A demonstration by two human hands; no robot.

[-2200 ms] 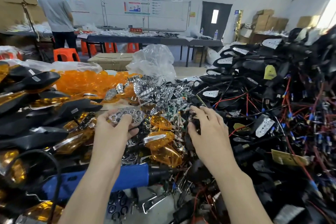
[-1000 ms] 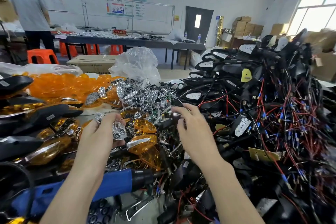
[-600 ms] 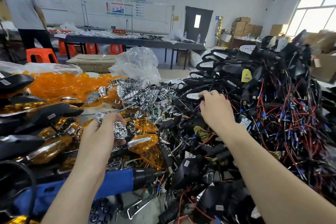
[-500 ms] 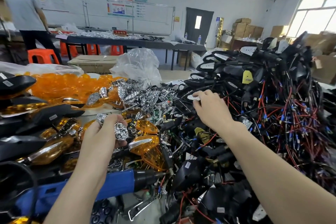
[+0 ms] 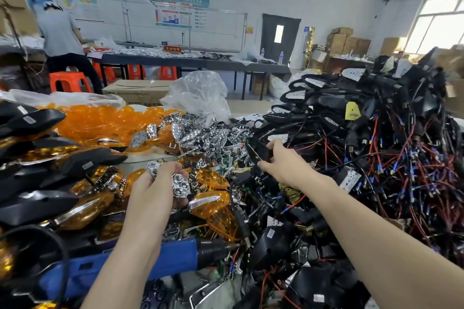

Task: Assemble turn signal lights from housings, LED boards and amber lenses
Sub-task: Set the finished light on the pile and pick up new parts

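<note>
My left hand [image 5: 153, 190] holds a chrome reflector piece [image 5: 179, 184] above the cluttered middle of the table. My right hand [image 5: 281, 163] grips a black housing [image 5: 257, 152] at the near edge of a tall heap of black housings with red and black wires [image 5: 376, 148]. Loose amber lenses [image 5: 211, 178] lie between my hands. A pile of chrome reflectors [image 5: 200, 133] sits behind them, and a heap of amber lenses [image 5: 100, 120] lies further left.
Finished black-and-amber lights [image 5: 37, 183] are stacked at the left. A blue power tool [image 5: 140, 261] lies across the front under my left forearm. A clear plastic bag [image 5: 200, 93] stands behind the parts. A person [image 5: 62, 37] stands at a far table.
My right hand reached into the wired heap, closed on a black housing and has drawn it back towards the middle. My left hand stayed in place, holding the chrome reflector.
</note>
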